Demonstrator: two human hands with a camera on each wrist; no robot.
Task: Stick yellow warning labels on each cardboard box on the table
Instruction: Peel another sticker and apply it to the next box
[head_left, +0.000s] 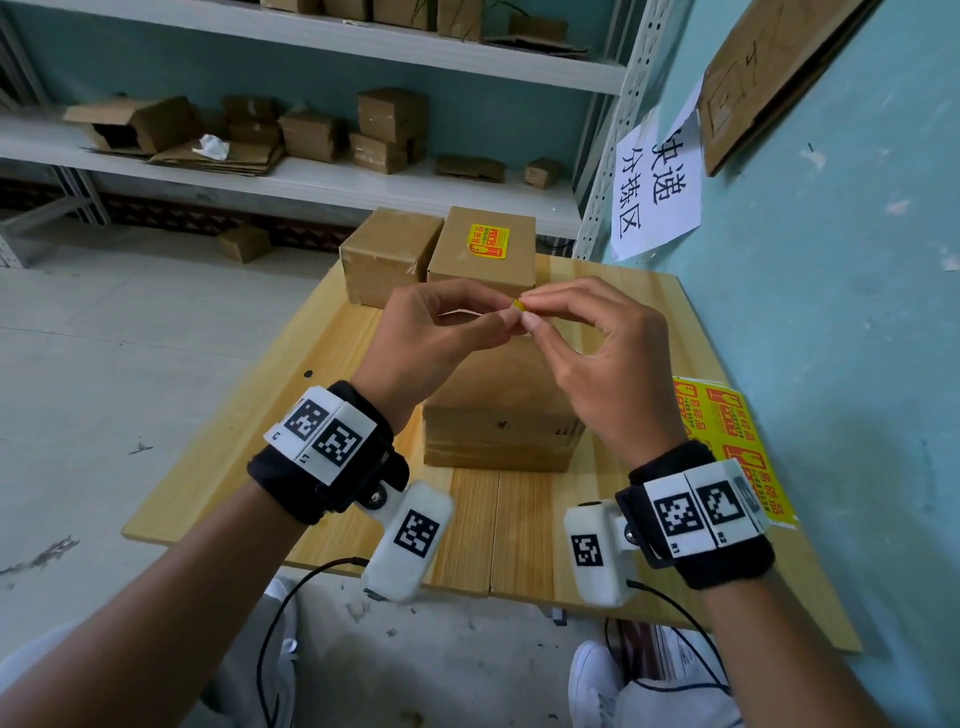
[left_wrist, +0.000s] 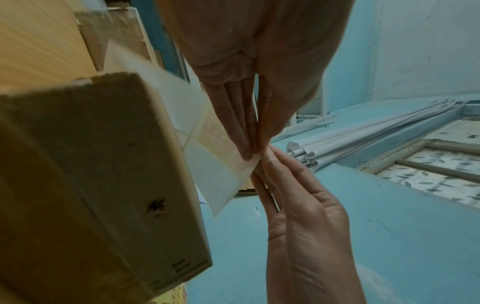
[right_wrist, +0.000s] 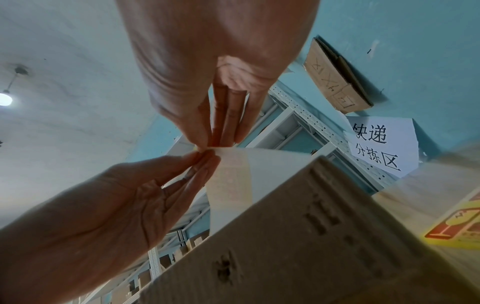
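Above the near cardboard box (head_left: 498, 410), both hands pinch one corner of a label sheet (left_wrist: 207, 156), white backing towards the wrist cameras. My left hand (head_left: 501, 317) grips the corner between thumb and fingers. My right hand (head_left: 529, 312) pinches the same corner, where a sliver of yellow label (head_left: 519, 306) shows. The sheet (right_wrist: 239, 170) hangs behind the hands over the box top. At the table's far edge stand two more boxes: the right one (head_left: 483, 270) bears a yellow warning label (head_left: 488, 241), and the left one (head_left: 384, 254) shows no label on its visible faces.
Sheets of yellow labels (head_left: 727, 426) lie on the wooden table (head_left: 260, 441) by the blue wall at the right. Metal shelves (head_left: 311, 182) with several cardboard boxes stand behind the table. A white paper sign (head_left: 654, 192) hangs on the wall.
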